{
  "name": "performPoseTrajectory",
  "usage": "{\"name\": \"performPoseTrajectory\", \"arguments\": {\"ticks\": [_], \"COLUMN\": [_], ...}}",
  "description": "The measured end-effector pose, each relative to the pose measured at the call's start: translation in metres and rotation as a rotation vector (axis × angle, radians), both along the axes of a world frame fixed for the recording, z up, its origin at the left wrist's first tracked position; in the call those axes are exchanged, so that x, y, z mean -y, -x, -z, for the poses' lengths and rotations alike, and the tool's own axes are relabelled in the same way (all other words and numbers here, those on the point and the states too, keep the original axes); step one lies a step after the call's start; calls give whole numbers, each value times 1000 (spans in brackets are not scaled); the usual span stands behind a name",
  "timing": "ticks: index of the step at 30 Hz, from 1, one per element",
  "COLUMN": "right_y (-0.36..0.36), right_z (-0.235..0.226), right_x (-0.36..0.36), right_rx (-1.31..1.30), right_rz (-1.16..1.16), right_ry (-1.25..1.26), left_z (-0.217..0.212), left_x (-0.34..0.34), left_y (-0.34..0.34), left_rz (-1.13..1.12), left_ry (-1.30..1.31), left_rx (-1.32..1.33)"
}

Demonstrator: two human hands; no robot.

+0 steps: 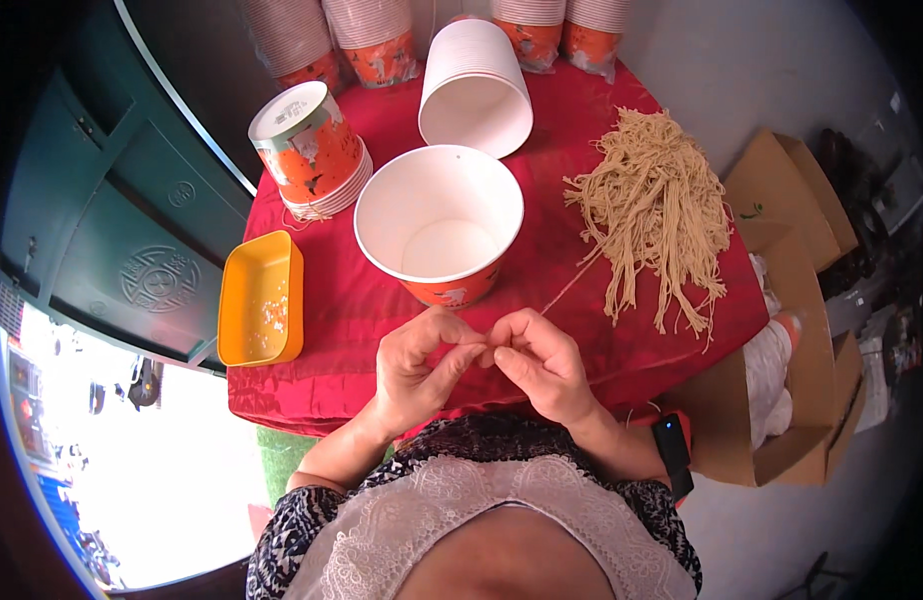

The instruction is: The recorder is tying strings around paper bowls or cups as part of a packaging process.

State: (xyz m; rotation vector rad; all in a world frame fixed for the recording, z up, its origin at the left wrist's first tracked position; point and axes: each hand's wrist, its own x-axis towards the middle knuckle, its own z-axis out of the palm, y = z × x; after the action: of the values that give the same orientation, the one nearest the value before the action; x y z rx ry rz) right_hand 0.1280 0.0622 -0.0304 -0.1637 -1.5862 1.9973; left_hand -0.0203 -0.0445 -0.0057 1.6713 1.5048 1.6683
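Observation:
My left hand [428, 358] and my right hand [545, 364] meet fingertip to fingertip above the front of the table. Both are closed in a pinch. A thin tan string [570, 288] runs from my right fingers up toward a heap of cut tan strings [662, 200] at the right. Whatever is between my left fingertips is too small to make out. Just beyond my hands stands a large paper bucket [452, 292], upright, white inside and orange outside, with only its pale bottom visible within.
The table wears a red cloth [327, 300]. On its left are a yellow tray [295, 325] with small white bits and upside-down orange buckets [312, 165]. A white bucket stack [472, 60] lies tipped behind. Wrapped stacks [377, 45] line the back. Cardboard boxes [712, 425] sit at right.

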Motion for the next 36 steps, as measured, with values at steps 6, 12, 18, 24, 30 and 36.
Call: {"name": "performPoseTrajectory", "arguments": {"ticks": [6, 12, 18, 24, 30, 36], "right_y": [4, 5, -1, -8, -13, -20], "right_z": [2, -3, -2, -9, -15, -14], "right_x": [5, 10, 4, -6, -7, -8], "right_rx": [73, 97, 78, 21, -12, -12], "right_rz": [109, 126, 165, 272, 302, 407], "right_ry": [-167, -324, -304, -221, -192, -247], "left_z": [6, 9, -14, -70, -69, -85], "left_x": [1, 6, 8, 13, -2, -20], "left_y": [-7, -6, 28, 67, 75, 26], "left_rz": [-175, -207, -495, -506, -454, -187], "left_ry": [-60, -55, -299, 114, 235, 141], "left_rx": [-84, -109, -201, -778, -1018, -996]}}
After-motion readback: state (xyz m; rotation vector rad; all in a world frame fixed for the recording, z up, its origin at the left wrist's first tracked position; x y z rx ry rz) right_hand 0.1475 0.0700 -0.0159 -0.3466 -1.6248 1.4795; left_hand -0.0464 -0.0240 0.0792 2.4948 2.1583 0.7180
